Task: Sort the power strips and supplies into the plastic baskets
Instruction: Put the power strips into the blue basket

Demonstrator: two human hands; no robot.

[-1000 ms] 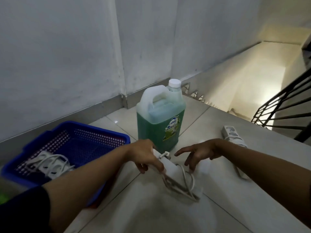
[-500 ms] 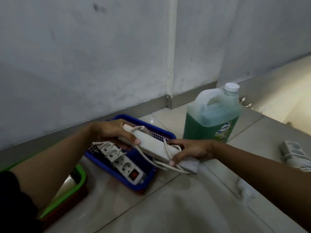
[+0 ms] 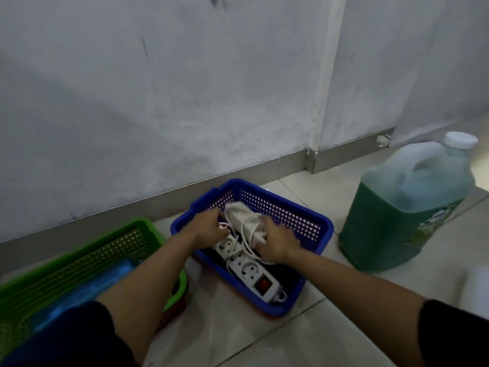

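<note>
Power strip number two, the white one wrapped in its own cord (image 3: 244,221), is sitting low inside the blue basket (image 3: 299,221), and both hands are closing on it from opposite ends, most likely so the loose cable loops are not springing free as it is going down. Fingers of the left hand (image 3: 207,229) are curling around the far-left end and a loop of cord, while the right hand (image 3: 276,243) is gripping the nearer end with its fingers bent over the casing; neither hand is letting go yet. Holding it by both ends is probably also helping to lay it flat alongside what is already there. Beneath and in front of it, another white strip with a red switch (image 3: 252,274) is lying diagonally across the basket floor, its switch end resting against the near wall. To the left, a green basket (image 3: 79,250) is standing just beside the blue one and is holding something blue and glossy (image 3: 87,290), too blurred to identify. A large jug of green liquid (image 3: 404,215) with a white cap is standing on the tiled floor (image 3: 264,345) to the right of the blue basket, not yet in either basket; judging by the task, it is probably waiting its turn among the supplies.
</note>
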